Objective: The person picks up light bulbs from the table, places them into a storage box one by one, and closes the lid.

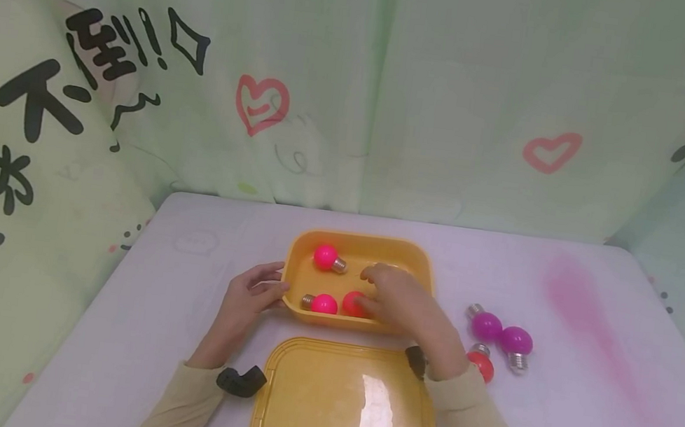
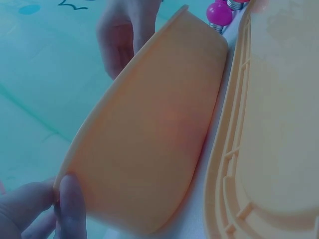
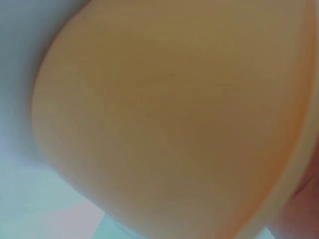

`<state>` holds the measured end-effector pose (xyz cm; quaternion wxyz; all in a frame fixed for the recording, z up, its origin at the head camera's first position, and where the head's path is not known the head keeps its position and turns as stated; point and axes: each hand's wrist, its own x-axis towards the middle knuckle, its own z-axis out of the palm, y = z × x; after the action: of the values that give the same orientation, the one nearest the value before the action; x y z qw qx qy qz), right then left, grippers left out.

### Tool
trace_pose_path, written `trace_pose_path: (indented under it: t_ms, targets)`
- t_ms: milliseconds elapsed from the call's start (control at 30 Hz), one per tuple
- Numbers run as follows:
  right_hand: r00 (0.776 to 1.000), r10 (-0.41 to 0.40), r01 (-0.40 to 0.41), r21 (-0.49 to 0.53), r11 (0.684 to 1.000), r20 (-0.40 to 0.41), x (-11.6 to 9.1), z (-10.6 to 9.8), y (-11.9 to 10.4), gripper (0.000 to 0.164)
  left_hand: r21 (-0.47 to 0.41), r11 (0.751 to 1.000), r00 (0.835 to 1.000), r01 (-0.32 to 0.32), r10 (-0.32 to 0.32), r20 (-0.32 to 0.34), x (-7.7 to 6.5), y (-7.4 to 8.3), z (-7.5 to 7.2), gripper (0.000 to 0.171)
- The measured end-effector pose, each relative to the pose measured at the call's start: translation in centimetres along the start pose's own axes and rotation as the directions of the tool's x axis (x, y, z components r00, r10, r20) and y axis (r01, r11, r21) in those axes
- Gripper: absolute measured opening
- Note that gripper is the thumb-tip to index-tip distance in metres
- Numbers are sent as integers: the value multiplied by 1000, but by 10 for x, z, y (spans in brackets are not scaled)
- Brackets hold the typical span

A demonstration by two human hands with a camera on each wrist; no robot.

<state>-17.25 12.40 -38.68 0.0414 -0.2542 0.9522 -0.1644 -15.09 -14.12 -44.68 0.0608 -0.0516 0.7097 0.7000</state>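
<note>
A yellow plastic box [image 1: 314,238] stands on the table, with two pink light bulbs, one pink bulb [image 1: 325,257] at the back and another pink bulb [image 1: 325,304] by the front wall. Beside the latter lies a red light bulb [image 1: 352,303]. My left hand [image 1: 246,301] grips the box's left rim, thumb on the outer wall in the left wrist view. Inside the box reaches my right hand [image 1: 399,301], fingers and thumb spread apart, the thumb right at the red bulb. In the right wrist view the box wall hides most of that hand.
A yellow lid [image 1: 326,409] lies in front of the box, under both forearms. To the right are a purple bulb [image 1: 486,327], a second purple bulb [image 1: 516,340] and a red bulb [image 1: 481,365] partly behind the right sleeve. A printed curtain [image 1: 455,114] hangs behind the table.
</note>
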Motion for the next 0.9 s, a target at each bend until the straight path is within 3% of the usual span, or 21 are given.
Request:
trace_pose_path:
  t_ms: [400, 900]
  targets:
    - [999, 49, -49, 8, 999, -1, -16, -12, 11, 48, -10, 1000, 1000, -7, 7, 0, 1, 0, -1, 45]
    - [995, 49, -51, -21, 998, -87, -38, -26, 34, 48, -6, 1000, 1000, -12, 12, -1, 0, 0, -1, 45]
